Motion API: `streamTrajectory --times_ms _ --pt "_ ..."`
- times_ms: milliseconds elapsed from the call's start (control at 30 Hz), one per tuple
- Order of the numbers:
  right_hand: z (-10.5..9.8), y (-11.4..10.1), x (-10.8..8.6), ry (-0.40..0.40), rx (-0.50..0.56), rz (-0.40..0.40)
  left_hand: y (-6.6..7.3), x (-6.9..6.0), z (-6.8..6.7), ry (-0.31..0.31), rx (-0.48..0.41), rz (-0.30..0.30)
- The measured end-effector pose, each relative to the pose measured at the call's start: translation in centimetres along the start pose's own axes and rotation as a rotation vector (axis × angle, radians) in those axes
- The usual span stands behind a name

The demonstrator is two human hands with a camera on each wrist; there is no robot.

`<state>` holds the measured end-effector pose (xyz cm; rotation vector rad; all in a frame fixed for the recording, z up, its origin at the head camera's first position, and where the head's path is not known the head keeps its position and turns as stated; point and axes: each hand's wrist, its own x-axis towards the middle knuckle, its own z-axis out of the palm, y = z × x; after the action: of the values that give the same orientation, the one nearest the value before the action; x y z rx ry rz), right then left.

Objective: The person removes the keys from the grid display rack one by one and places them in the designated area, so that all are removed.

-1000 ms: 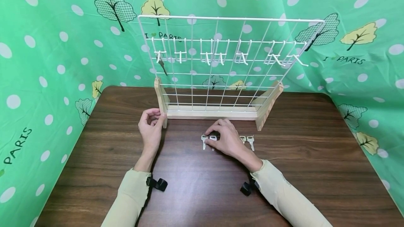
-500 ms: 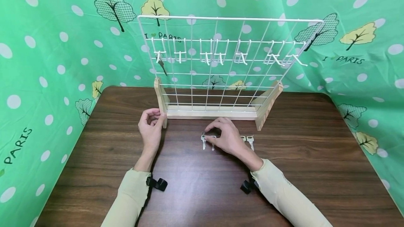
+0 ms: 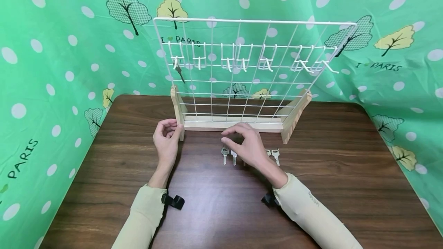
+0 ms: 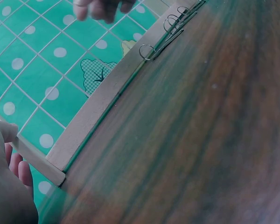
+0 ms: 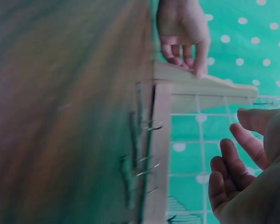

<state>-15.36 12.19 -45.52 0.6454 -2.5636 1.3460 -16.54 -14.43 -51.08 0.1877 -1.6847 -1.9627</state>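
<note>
My left hand pinches the front edge of the rack's left wooden leg; the right wrist view shows this left hand with its thumb against the wood. In the head view, my right hand hovers over a row of keys in front of the rack. Its thumb and fingers are apart, and nothing shows between them. A silver key and another key lie left of it, and a key lies to its right. Part of the row is hidden beneath the hand.
The white wire grid stands on wooden legs and carries several white hooks. One dark key hangs from the leftmost hook. Behind the brown table hangs a green dotted cloth.
My right hand has risen slightly off the keys and moved toward the rack, leaving the two left keys in fuller view. The left hand stays at the wooden leg.
</note>
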Motion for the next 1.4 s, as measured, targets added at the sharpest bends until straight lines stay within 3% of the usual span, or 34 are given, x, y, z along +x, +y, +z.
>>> streamTrajectory --times_ms 800,1167,1400 --pt "-0.3 -7.1 4.3 0.175 0.312 -0.050 -0.1 -0.1 0.0 -0.007 -0.013 -0.001" --pt "-0.2 -9.4 6.6 0.206 0.407 -0.082 0.0 -0.1 -0.2 0.000 -0.014 -0.011" --pt "0.1 -10.0 8.3 0.213 0.408 -0.075 0.0 0.0 -0.1 -0.005 -0.010 -0.011"
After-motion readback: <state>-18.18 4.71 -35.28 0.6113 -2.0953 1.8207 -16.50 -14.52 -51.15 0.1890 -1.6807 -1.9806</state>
